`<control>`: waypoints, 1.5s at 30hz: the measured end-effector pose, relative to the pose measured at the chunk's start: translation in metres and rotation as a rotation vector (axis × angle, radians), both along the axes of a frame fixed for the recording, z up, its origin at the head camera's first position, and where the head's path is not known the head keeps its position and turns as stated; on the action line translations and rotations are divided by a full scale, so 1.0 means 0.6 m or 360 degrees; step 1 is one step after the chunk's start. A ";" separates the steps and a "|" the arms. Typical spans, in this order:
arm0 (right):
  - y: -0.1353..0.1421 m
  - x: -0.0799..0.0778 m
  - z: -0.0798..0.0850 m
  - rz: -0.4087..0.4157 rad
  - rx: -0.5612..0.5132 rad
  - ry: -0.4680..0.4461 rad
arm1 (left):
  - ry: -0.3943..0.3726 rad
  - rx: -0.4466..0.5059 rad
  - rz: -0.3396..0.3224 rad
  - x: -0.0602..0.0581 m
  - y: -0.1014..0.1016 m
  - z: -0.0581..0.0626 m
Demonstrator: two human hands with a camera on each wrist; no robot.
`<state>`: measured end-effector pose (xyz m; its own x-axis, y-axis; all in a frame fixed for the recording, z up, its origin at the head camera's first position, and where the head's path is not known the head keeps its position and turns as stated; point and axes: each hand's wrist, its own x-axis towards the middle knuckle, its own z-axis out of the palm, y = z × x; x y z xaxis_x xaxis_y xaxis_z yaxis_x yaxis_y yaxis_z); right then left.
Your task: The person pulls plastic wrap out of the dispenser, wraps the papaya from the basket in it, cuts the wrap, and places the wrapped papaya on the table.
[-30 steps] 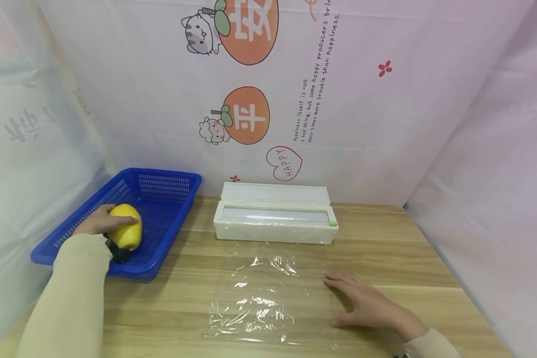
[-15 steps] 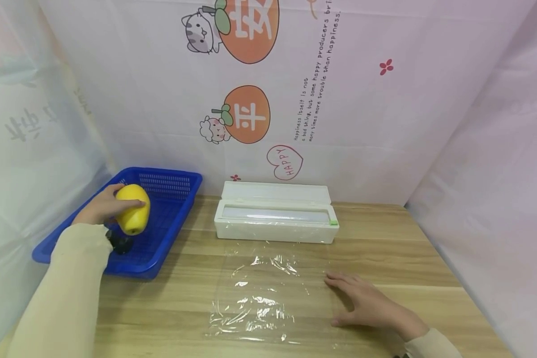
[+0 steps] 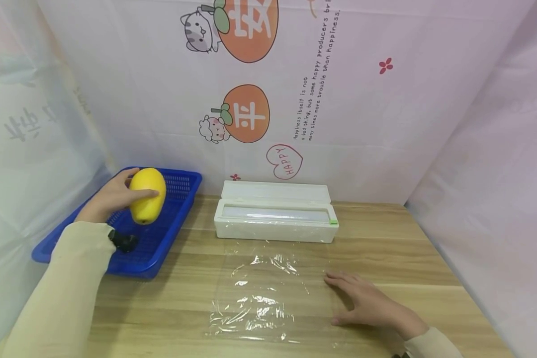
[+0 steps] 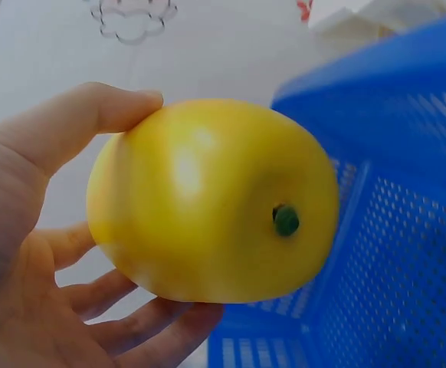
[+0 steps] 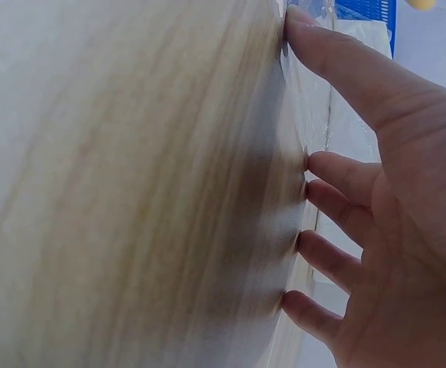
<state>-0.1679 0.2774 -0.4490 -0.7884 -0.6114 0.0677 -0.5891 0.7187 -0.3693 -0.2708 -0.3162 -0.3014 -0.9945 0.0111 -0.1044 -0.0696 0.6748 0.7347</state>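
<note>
My left hand [image 3: 112, 195] grips a smooth yellow mango-shaped fruit [image 3: 148, 195], thumb on one side and fingers on the other, over the blue basket [image 3: 179, 226]. In the left wrist view a small green stem nub shows on the fruit [image 4: 208, 203]. A sheet of clear plastic wrap [image 3: 250, 293] lies spread on the table, stretching forward from a white wrap dispenser box [image 3: 273, 232] with its lid up. Spread fingers of my right hand [image 3: 369, 302] rest with their tips on the table at the wrap's right edge.
The wooden table [image 3: 411, 258] meets a printed fabric backdrop [image 3: 362, 114] behind the dispenser. More fabric hangs along the left and right sides. A small green slider [image 3: 333, 222] sits at the dispenser's right end.
My left hand has lifted the yellow mango-shaped fruit from inside the basket and carried it up and to the right. The right hand, wrap and dispenser have stayed in place.
</note>
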 end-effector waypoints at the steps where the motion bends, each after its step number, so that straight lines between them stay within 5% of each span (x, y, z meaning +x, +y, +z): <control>1: 0.000 0.000 0.001 -0.0002 0.0000 -0.0005 | 0.0005 -0.0008 0.0003 0.002 0.006 0.004; 11: -0.002 0.000 0.005 -0.0002 0.0009 -0.0028 | 0.0112 -0.0049 -0.0062 0.013 0.067 0.020; 25: -0.001 -0.001 -0.007 -0.0009 0.0009 0.0013 | 0.0372 -0.0100 -0.0386 0.031 0.155 0.005; 35: -0.003 -0.001 -0.009 0.0001 0.0005 0.0025 | 0.0598 -0.0045 -0.0681 0.040 0.222 -0.029; 45: -0.002 0.000 -0.006 0.0008 -0.0003 0.0057 | 0.0628 -0.0022 -0.0883 0.053 0.283 -0.065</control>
<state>-0.1681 0.2763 -0.4524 -0.7826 -0.6150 0.0966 -0.6053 0.7153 -0.3493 -0.2392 -0.1466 -0.3404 -0.8054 0.5319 0.2614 0.5613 0.5427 0.6249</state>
